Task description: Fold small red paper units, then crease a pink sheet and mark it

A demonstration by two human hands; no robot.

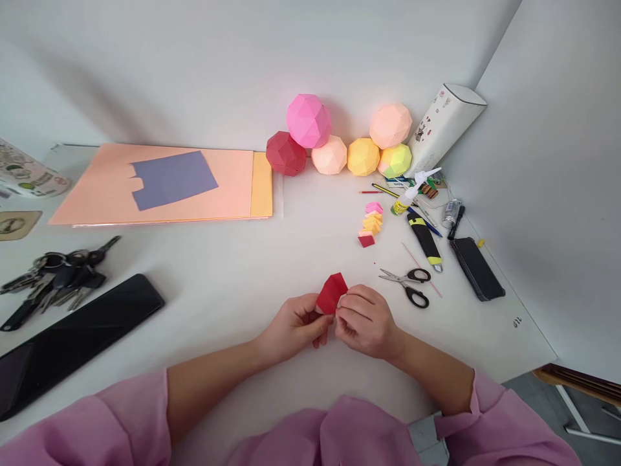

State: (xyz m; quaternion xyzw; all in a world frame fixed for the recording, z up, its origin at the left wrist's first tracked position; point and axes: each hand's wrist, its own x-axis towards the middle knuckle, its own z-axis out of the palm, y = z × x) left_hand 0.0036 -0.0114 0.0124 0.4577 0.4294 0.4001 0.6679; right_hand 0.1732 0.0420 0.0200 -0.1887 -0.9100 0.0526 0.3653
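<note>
A small folded piece of red paper is pinched between both hands just above the white table. My left hand grips its lower left edge with curled fingers. My right hand holds its right side, fingers closed tight. To the right lie black-handled scissors. A short row of small folded paper units in pink, yellow and red lies behind them.
Several paper polyhedron balls line the back wall. Orange sheets with a purple piece lie at the left, keys and a black tablet nearer. A glue bottle, utility knife, pens and phone sit at the right.
</note>
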